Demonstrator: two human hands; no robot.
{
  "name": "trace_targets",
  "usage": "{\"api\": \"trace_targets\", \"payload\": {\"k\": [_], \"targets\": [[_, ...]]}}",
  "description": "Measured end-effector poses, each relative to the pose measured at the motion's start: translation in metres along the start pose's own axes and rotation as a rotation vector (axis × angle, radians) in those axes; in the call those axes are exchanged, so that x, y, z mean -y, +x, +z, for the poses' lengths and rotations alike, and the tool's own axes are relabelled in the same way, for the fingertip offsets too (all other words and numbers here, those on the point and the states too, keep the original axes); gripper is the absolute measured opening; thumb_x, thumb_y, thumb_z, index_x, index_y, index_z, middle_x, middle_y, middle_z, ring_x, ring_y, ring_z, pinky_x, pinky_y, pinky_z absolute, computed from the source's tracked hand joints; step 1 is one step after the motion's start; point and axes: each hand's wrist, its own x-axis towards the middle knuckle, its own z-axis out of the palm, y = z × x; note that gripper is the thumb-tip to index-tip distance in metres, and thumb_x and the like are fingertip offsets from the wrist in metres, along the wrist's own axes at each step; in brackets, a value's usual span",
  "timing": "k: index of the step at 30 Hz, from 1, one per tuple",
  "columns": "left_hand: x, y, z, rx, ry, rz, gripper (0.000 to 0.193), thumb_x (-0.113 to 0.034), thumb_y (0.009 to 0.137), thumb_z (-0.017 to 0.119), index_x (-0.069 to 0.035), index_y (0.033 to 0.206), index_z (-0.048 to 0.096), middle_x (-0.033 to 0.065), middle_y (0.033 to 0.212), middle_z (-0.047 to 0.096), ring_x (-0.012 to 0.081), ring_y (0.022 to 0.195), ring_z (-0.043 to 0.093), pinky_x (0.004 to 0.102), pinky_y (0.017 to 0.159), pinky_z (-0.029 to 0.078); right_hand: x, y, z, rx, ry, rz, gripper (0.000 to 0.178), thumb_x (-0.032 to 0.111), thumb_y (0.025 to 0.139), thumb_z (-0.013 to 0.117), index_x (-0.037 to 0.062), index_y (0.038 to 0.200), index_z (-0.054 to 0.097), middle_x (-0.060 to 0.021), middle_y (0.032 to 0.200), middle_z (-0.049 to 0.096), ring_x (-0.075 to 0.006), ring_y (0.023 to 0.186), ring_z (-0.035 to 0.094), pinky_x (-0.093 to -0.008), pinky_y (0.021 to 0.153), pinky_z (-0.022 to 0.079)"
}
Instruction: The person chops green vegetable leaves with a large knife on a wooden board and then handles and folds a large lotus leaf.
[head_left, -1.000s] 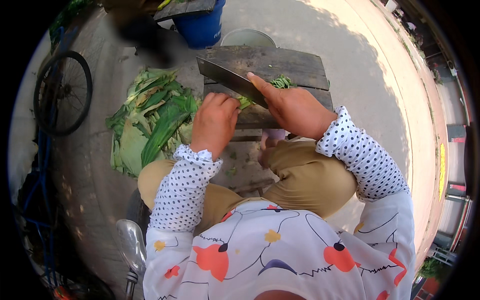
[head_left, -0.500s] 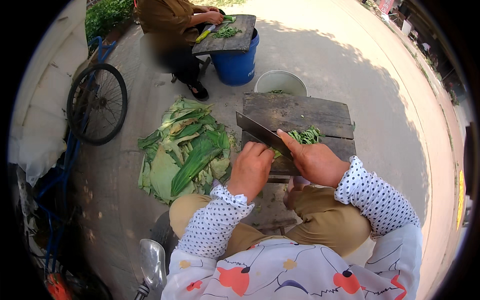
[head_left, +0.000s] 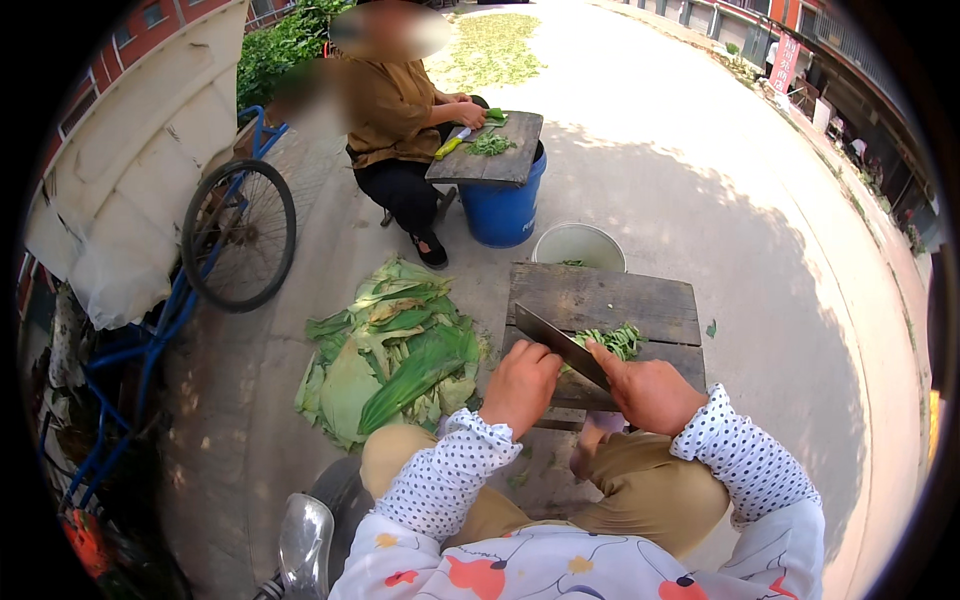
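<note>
My right hand [head_left: 655,392] grips a broad-bladed cleaver [head_left: 562,346], its dark blade slanting up and left across the wooden board [head_left: 605,297]. On the other side of the blade my left hand [head_left: 522,385] is closed, knuckles bent, pressing down at the board's near left edge on green leaves that its fingers mostly hide. Chopped green leaf strips [head_left: 618,341] lie in a small heap just beyond my right hand. To the left, large green and yellowing leaves [head_left: 400,350] are piled on the ground.
Behind the board stands a pale bucket [head_left: 580,246] with some greens inside. Farther off, a seated person [head_left: 395,115] works at another board [head_left: 500,165] on a blue bucket [head_left: 505,210], a yellow-handled knife [head_left: 452,143] lying there. A blue-framed cart [head_left: 240,235] stands at left.
The view has tilted upward, so the scene sits lower and more of the street shows. My hands and the cleaver keep nearly the same place on the board.
</note>
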Motion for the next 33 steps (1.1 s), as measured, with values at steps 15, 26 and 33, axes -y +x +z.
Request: {"api": "trace_targets", "payload": {"k": [15, 26, 33], "targets": [[-0.001, -0.004, 0.001, 0.006, -0.008, -0.003, 0.017, -0.004, 0.083, 0.076, -0.003, 0.1, 0.072, 0.0107, 0.105, 0.07, 0.0329, 0.101, 0.064, 0.0427, 0.086, 0.056, -0.004, 0.036, 0.023, -0.029, -0.036, -0.1, 0.084, 0.005, 0.088, 0.064, -0.0043, 0.163, 0.027, -0.0196, 0.082, 0.071, -0.0374, 0.065, 0.069, -0.0474, 0.059, 0.054], [-0.003, -0.001, 0.0, -0.042, -0.001, 0.029, 0.017, -0.005, 0.083, 0.075, -0.005, 0.1, 0.071, 0.0104, 0.102, 0.068, 0.0333, 0.1, 0.063, 0.0431, 0.086, 0.056, 0.012, 0.006, 0.0, -0.01, -0.021, 0.025, 0.076, 0.005, 0.089, 0.061, -0.0013, 0.16, 0.034, -0.0223, 0.078, 0.07, -0.0414, 0.068, 0.069, -0.0511, 0.061, 0.054], [-0.011, 0.001, -0.012, -0.029, -0.016, 0.021, 0.02, -0.006, 0.084, 0.077, -0.004, 0.103, 0.072, 0.012, 0.107, 0.067, 0.0341, 0.103, 0.063, 0.0431, 0.09, 0.054, 0.0, 0.004, 0.005, 0.003, 0.026, 0.007, 0.082, 0.005, 0.085, 0.065, -0.0016, 0.16, 0.033, -0.0215, 0.076, 0.07, -0.0418, 0.066, 0.068, -0.0514, 0.059, 0.053]]}}
